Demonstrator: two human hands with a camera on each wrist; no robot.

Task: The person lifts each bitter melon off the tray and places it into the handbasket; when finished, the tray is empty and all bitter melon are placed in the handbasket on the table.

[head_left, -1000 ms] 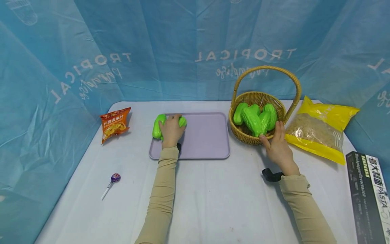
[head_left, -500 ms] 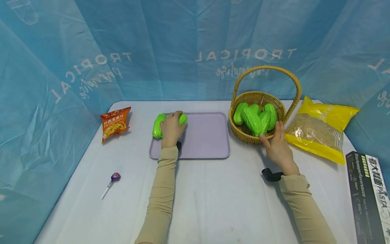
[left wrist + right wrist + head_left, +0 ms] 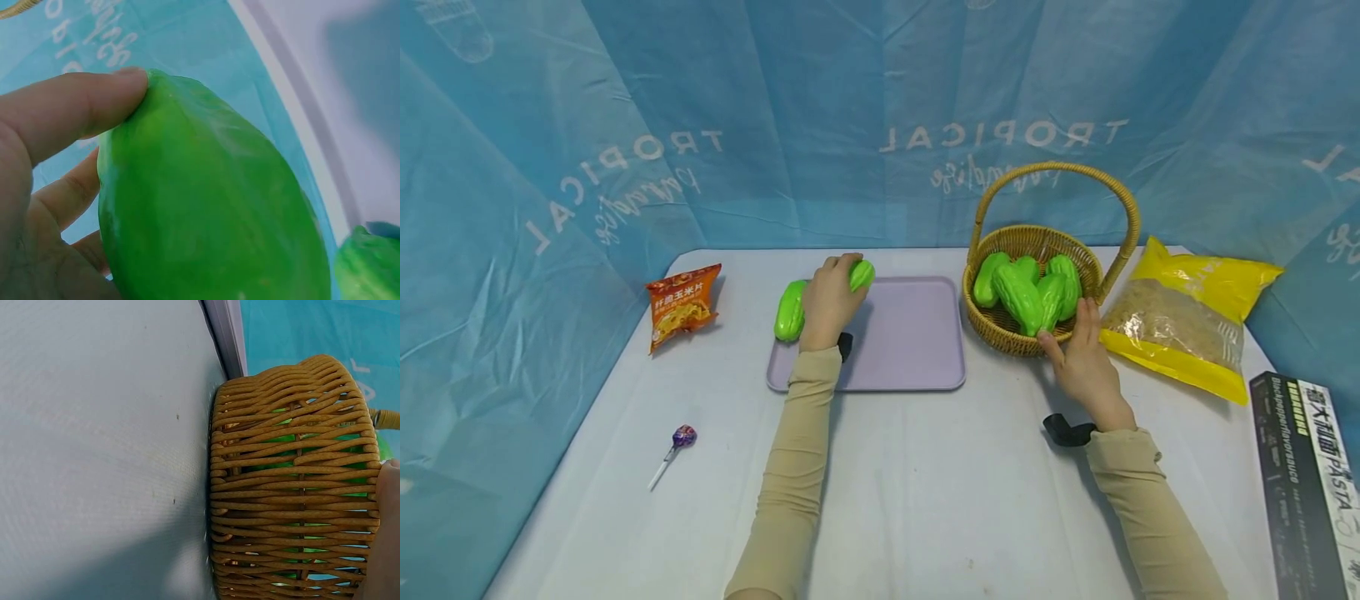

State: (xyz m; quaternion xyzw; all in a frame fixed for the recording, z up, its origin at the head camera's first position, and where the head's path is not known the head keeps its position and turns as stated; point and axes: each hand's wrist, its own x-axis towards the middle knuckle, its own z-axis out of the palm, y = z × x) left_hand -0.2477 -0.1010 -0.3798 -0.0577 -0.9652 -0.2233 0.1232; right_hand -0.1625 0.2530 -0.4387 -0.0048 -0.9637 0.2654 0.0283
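We gripped a green gourd [image 3: 862,273] in our left hand [image 3: 826,302] above the tray [image 3: 910,333]; right hand [image 3: 1078,354] steadied the basket [image 3: 1000,321], fingers relaxed; best lowered gently.

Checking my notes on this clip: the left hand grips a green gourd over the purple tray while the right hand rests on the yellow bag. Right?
Not quite. The right hand rests against the wicker basket, not the yellow bag, as the head view shows. The left hand does grip a green gourd over the purple tray.
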